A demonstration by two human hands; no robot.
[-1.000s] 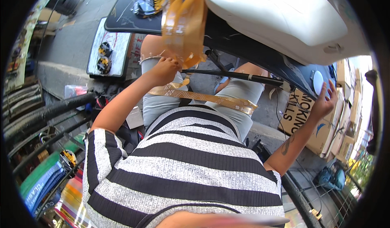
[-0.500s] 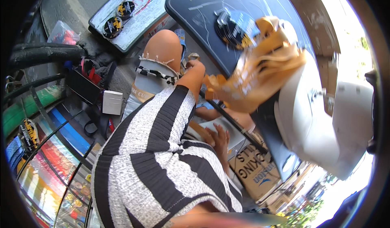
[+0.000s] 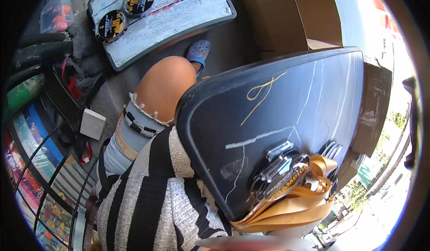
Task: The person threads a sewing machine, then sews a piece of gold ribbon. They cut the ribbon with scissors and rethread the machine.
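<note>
So in this shot neither hand was actually in view, which means I couldn't tell whether the fingers were spread, pressed together or pinching anything. What did show was a dark tray [image 3: 286, 112] with rounded corners resting across the person's lap, its surface scuffed with pale scratches. Down at its near right corner sat a pile of clear acrylic medals [image 3: 280, 175] with dark round faces, all tangled up with gold ribbons [image 3: 291, 210] that spilled over the tray's edge toward the bottom of the view. A single loose gold thread [image 3: 262, 94], looped at one end, lay further up on the tray, well apart from the pile. The person wore a black and white striped top [image 3: 152, 206] and frayed denim shorts [image 3: 130, 134], with one bare knee [image 3: 163, 87] poking out just left of the tray and a blue clog [image 3: 198, 52] on the foot beyond it. Further off on the ground lay a second, whitish tray [image 3: 179, 14] carrying two dark round discs [image 3: 125, 11] side by side. A small white box [image 3: 92, 123] sat on the ground near the left, next to some dark straps.
</note>
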